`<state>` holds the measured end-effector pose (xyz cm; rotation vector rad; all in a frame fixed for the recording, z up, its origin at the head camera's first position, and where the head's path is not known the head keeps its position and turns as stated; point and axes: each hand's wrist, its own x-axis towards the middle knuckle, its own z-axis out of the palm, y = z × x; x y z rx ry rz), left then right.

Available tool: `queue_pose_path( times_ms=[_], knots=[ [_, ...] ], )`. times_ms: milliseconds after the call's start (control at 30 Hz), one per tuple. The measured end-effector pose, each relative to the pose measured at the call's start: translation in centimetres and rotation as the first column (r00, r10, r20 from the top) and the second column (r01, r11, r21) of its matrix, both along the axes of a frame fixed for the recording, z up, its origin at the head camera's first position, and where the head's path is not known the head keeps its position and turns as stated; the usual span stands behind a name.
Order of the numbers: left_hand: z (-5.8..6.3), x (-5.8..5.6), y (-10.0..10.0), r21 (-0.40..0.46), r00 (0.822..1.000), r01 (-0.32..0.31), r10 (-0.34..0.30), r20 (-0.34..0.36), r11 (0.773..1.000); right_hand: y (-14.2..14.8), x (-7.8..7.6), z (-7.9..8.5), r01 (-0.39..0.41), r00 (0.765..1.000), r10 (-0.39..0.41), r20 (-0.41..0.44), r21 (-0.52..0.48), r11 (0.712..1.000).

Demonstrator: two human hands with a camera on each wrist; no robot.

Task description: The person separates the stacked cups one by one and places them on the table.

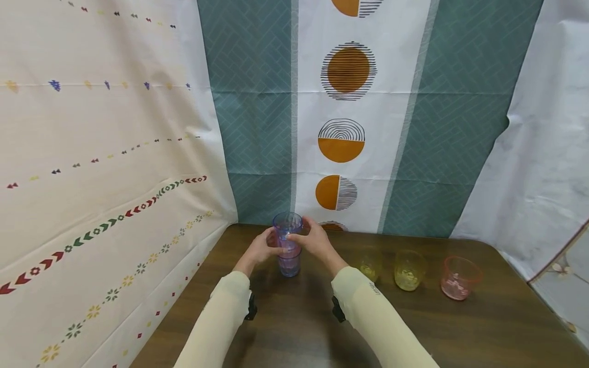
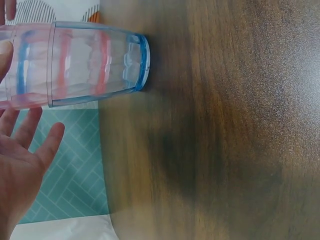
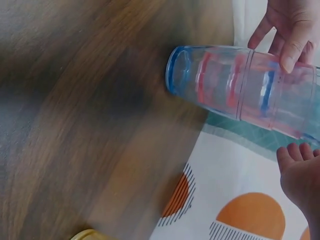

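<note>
A stack of see-through tumblers stands upright near the back of the table. A blue tumbler (image 3: 192, 75) forms its base, a pink tumbler (image 1: 289, 249) sits nested in that, and another blue tumbler (image 1: 288, 221) tops it. From the left, my left hand (image 1: 261, 250) holds the stack around the pink tumbler, thumb in front and fingers round the far side. Higher up, my right hand (image 1: 317, 241) holds the top blue tumbler, its thumb across the front. In the right wrist view, the left thumb (image 3: 292, 55) lies against the pink wall.
To the right stand a yellow tumbler (image 1: 369, 266), a second yellow tumbler (image 1: 408, 273) and an orange-pink tumbler (image 1: 455, 283), set apart in a row on the wooden table (image 1: 294, 327). Patterned curtain cloth (image 1: 257, 153) hangs right behind the table's back edge, with pale cloth (image 1: 138, 153) at the left.
</note>
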<state>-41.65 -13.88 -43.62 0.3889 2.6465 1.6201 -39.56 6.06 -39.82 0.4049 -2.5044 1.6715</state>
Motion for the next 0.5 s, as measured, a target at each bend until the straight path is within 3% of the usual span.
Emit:
queue_pose_path(
  times_ms=[500],
  knots=[
    [-0.28, -0.18, -0.03, 0.007, 1.0, 0.004, -0.004, -0.008, 1.0, -0.49, -0.38, 0.17, 0.03, 1.0, -0.03, 0.006, 0.031, 0.999]
  ],
)
